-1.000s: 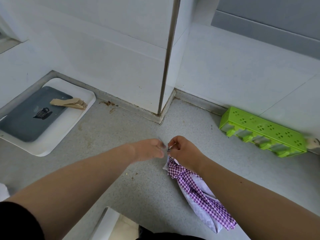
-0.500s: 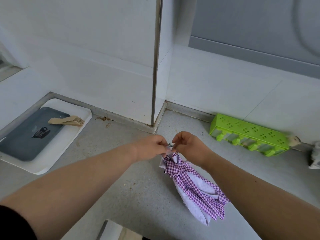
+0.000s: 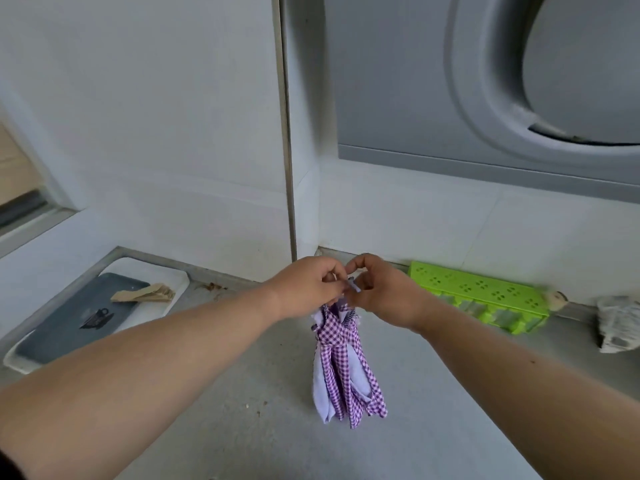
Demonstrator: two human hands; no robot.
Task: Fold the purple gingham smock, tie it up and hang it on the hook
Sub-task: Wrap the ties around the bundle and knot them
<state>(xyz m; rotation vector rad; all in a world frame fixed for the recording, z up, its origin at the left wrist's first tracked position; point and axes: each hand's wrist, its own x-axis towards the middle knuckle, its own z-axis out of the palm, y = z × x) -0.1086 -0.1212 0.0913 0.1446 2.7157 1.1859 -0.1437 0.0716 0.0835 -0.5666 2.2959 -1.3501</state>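
Observation:
The purple gingham smock [image 3: 343, 365] is folded into a narrow bundle, tied near its top, and hangs straight down above the grey counter. My left hand [image 3: 308, 289] and my right hand [image 3: 377, 292] meet at its top end, both pinching the small loop or tie there. The fingertips hide how the tie is knotted. No hook is in view.
A white tray [image 3: 166, 271] with a dark grey board and a brown paper piece [image 3: 145, 294] lies at the left. A green perforated holder [image 3: 481, 299] stands along the back wall on the right, crumpled paper [image 3: 618, 323] beyond it. A metal strip [image 3: 285, 133] runs up the wall corner.
Both hands have lifted the smock off the counter; it now hangs upright instead of lying slanted. The view has tilted upward, showing more wall and a grey appliance.

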